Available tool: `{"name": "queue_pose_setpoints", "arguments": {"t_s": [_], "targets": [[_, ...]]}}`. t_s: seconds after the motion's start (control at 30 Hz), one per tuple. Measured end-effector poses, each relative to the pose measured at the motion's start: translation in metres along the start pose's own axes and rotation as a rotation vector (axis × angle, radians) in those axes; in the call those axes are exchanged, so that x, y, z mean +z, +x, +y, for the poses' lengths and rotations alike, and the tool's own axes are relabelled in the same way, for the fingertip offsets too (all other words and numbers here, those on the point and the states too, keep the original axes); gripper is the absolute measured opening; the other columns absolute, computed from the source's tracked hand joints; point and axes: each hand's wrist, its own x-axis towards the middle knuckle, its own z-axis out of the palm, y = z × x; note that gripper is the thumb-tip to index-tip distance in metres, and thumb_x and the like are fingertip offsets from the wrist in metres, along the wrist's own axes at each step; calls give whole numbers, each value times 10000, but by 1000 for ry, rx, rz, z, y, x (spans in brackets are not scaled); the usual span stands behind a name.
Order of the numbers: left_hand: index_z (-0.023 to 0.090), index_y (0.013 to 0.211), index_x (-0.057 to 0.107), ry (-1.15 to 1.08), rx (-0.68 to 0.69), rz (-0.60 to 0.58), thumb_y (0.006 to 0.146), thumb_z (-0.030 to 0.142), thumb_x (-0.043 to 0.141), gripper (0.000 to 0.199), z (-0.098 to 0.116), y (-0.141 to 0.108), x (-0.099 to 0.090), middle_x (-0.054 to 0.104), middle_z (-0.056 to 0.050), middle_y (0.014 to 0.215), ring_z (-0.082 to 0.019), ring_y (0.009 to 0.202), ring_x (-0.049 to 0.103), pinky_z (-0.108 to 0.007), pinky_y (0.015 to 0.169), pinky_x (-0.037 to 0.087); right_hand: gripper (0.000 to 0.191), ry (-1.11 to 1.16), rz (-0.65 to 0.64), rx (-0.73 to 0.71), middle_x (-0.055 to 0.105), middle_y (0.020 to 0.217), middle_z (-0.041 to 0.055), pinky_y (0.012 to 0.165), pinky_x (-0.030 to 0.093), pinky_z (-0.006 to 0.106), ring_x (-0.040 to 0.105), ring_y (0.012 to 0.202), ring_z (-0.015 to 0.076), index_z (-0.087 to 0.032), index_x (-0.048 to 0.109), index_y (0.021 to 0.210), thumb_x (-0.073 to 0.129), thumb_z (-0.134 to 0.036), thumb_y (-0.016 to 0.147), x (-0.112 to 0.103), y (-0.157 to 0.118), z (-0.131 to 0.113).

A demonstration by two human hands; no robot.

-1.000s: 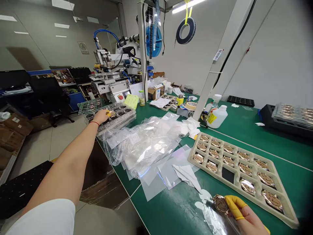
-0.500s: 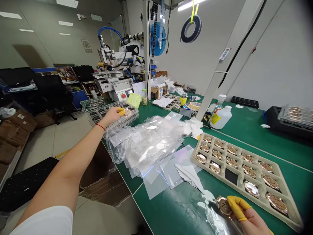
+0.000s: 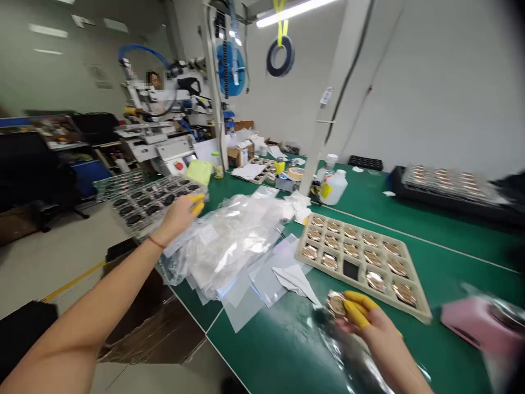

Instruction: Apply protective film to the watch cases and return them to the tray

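Observation:
My right hand [image 3: 365,314], with yellow finger covers, pinches a round gold-coloured metal piece [image 3: 336,304] above the green table. Just behind it lies a beige tray [image 3: 424,313] of similar gold pieces, with one bare dark compartment in its front row. My left hand [image 3: 182,214] reaches out to the left, at the right edge of a clear tray [image 3: 123,221] of dark round parts. Yellow covers show on its fingers, which are bent close together; whether anything is between them is hidden. Clear plastic bags [image 3: 241,235] lie between both hands.
A white cloth [image 3: 293,278] and translucent sheets [image 3: 238,306] lie at the table's front. White bottles [image 3: 334,189] stand behind the beige tray. At the right is a pink device [image 3: 471,320]. A metal post [image 3: 328,109] rises from the table.
The view has turned right, bringing in the pink device. My left hand has moved back from over the clear tray to its edge. My right hand still holds the gold piece.

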Motion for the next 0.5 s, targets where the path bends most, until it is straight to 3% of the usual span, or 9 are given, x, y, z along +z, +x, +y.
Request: {"name": "queue_pose_setpoints", "arguments": {"t_s": [0.03,0.07,0.13,0.2,0.27,0.37,0.43,0.5], "targets": [[167,1236,495,-96,99,-28,869,346,378,425,30,-14,14,641,-73,1098,-233,998,573,-309,855,436,413,50,-11,10,664,752,26,604,531,328,665,649,212,-207,487,992,646,-381,653,7,-7,-4],[187,1275,452,-345,232,-123,854,360,430,456,61,-31,29,649,-63,1066,-215,938,593,-296,830,449,411,102,-14,11,648,736,15,620,532,325,671,675,212,-210,471,1004,639,-401,680,14,-13,-8],[239,1214,509,-688,444,-439,800,389,542,441,118,-70,62,644,-61,1040,-195,826,610,-292,766,468,383,175,-24,11,632,744,-1,601,525,304,671,670,195,-220,447,994,619,-421,716,26,-22,-10],[250,1181,534,-881,534,-680,723,386,650,492,166,-107,91,636,-75,1009,-187,740,597,-296,675,469,379,189,9,-16,612,751,-13,496,479,263,652,622,175,-227,435,988,619,-424,720,32,-27,-6],[235,1266,444,-1043,501,-801,678,351,703,653,202,-131,112,633,-63,905,-176,693,576,-299,648,462,372,188,51,-77,595,758,-21,479,450,240,628,620,151,-228,444,966,634,-420,710,31,-30,1],[248,1283,373,-1290,406,-941,716,307,676,646,236,-142,126,603,-55,969,-171,789,580,-292,696,469,319,129,18,-170,600,774,-14,612,476,267,603,697,141,-219,485,926,636,-411,720,15,-32,10],[248,1210,410,-1406,324,-1017,724,290,669,552,246,-139,128,576,-50,1020,-159,822,576,-287,722,474,245,-31,-20,-221,616,807,6,683,474,300,590,744,153,-211,531,912,597,-395,764,-5,-30,10],[239,1157,424,-1440,234,-1102,708,293,687,523,246,-134,129,564,-29,968,-127,734,564,-276,676,482,167,-298,15,-314,629,874,32,745,454,329,573,811,170,-206,579,909,539,-340,818,-27,-24,9]]}}
